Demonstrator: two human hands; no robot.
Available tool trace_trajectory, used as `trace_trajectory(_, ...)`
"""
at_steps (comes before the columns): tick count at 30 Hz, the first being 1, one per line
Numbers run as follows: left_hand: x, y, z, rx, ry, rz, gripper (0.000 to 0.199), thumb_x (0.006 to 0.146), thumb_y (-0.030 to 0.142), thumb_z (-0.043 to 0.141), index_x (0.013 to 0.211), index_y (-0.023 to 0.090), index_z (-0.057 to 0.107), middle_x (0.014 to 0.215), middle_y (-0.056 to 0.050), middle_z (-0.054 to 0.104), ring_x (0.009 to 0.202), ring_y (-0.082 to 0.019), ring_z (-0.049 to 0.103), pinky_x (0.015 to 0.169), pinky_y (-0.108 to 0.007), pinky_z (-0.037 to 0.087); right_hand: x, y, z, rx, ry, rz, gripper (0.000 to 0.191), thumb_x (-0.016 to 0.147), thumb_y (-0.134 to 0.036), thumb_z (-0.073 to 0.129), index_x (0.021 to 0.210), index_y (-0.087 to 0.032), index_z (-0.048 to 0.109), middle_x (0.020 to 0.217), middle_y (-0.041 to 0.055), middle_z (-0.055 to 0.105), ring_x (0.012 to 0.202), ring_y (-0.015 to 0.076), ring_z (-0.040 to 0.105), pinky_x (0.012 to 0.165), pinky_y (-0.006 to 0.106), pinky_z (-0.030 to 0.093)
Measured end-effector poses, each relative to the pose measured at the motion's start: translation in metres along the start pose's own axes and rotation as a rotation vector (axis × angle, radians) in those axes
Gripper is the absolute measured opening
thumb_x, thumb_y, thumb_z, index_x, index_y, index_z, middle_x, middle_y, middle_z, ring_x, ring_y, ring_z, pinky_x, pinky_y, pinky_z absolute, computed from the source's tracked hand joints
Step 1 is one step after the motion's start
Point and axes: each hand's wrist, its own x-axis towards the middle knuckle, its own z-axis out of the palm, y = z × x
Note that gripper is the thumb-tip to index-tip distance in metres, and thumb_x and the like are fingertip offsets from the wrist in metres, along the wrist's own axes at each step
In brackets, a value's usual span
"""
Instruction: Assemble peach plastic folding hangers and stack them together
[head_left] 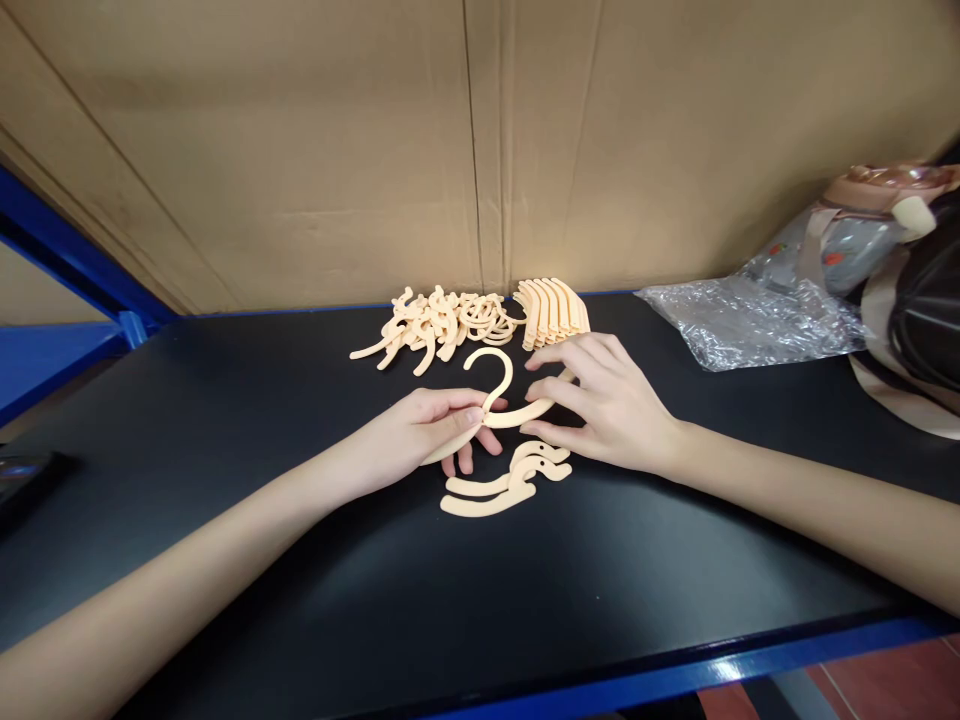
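A cream plastic hanger (pixel 501 378) with a curved hook is raised a little above the black table (pixel 360 580). My left hand (pixel 442 425) pinches it where the hook meets the arms, thumb on top and fingers beneath. Around the hanger's right arm, my right hand (pixel 600 400) is loosely curved with its fingers apart; whether they touch it I cannot tell. Just in front of the hands lie two loose hanger arms (pixel 487 503), partly overlapping, with small holes at their right ends.
At the back lie a jumbled pile of cream hanger parts (pixel 435 325) and a neat row of hanger arms (pixel 553 310). To the right are a clear plastic bag (pixel 750 320), a bottle (pixel 855 230) and a black bag (pixel 926 310). Cardboard (pixel 300 150) stands behind. A dark object (pixel 26 480) sits far left.
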Motion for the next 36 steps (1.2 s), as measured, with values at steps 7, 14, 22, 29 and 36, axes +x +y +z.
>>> trace_trajectory(7,-0.001,0.0,0.0,-0.003,0.004,0.002,0.029,0.092,0.039,0.051,0.103,0.014,0.061,0.089,-0.004,0.068,0.062,-0.01,0.057,0.056,-0.021,0.05,0.0,-0.004,-0.003,-0.05,0.097,-0.068,0.017,0.093,-0.028,0.054,0.084,-0.018,0.064,0.069,-0.0002,0.062,0.067,0.0144,0.05,0.07,0.031,0.035)
trace_trajectory(14,-0.001,0.001,0.001,0.018,0.012,-0.002,0.029,0.092,0.04,0.05,0.097,0.014,0.063,0.089,-0.005,0.068,0.061,-0.01,0.057,0.056,-0.021,0.049,0.0,-0.002,0.0,0.066,0.052,-0.075,0.02,0.093,-0.023,0.052,0.1,-0.015,0.069,0.082,0.0045,0.071,0.076,0.0162,0.058,0.073,0.032,0.042)
trace_trajectory(22,-0.002,0.002,0.002,0.051,0.007,0.007,0.028,0.092,0.04,0.051,0.094,0.015,0.066,0.086,-0.003,0.068,0.061,-0.009,0.057,0.056,-0.02,0.048,-0.001,0.0,0.001,0.126,-0.119,-0.063,0.035,0.097,-0.03,0.046,0.122,-0.012,0.063,0.093,0.0089,0.069,0.085,0.0195,0.056,0.077,0.034,0.048)
trace_trajectory(29,-0.004,0.0,0.009,0.116,0.093,0.039,0.029,0.09,0.039,0.056,0.099,0.015,0.068,0.084,-0.002,0.066,0.058,-0.009,0.056,0.051,-0.018,0.045,-0.001,-0.001,0.0,0.191,-0.183,-0.04,0.039,0.099,-0.033,0.043,0.127,-0.012,0.059,0.096,0.0091,0.069,0.085,0.0186,0.057,0.078,0.033,0.051)
trace_trajectory(36,-0.005,-0.007,0.013,0.537,0.196,0.225,0.031,0.093,0.044,0.052,0.107,0.023,0.069,0.082,0.001,0.069,0.061,-0.011,0.058,0.058,-0.021,0.042,0.001,-0.001,0.0,0.236,-0.192,0.07,0.033,0.098,-0.039,0.044,0.108,-0.016,0.064,0.092,0.0058,0.068,0.083,0.018,0.057,0.076,0.032,0.046)
